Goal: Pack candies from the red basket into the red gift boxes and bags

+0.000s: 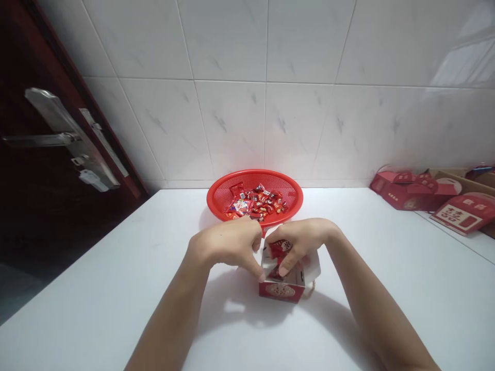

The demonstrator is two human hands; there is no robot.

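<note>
A small red gift box (281, 291) with a white inside stands on the table with its flaps up. My left hand (228, 245) curves around the box's left side, its thumb against the near left corner and its other fingers partly hidden behind. Reaching in from above, my right hand (305, 239) pinches a red-wrapped candy packet (279, 249) inside the box opening. Just behind the hands sits a red plastic basket (212, 198) with wrapped candies (266, 202) in it.
Red folded gift boxes (413, 190) and a brown carton (469, 180) are at the right by the tiled wall (232, 123). A dark door with a metal handle (42, 140) is at the left, past the edge of the white table (116, 278).
</note>
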